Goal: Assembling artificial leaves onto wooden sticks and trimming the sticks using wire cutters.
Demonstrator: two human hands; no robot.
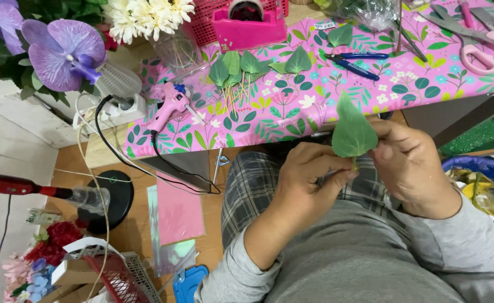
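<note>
Floral table (292,120): both hands, left (309,179) and right (410,168), pinch the leaf (352,132) at its base (grip low, steady)

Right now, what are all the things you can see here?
leaf: one, green, held between both hands
leaves on sticks: several, green, lying on the tablecloth
tablecloth: one, pink with flowers and leaves, over the table
glue gun: one, pink, at the left table edge
pliers: one, blue handles, on the table
scissors: one, pink handles, top right
tape holder: one, pink, top middle
purple flower: one, top left
white flowers: a bunch, top
left hand: grip on the leaf's stem end
right hand: grip on the leaf's edge
</note>
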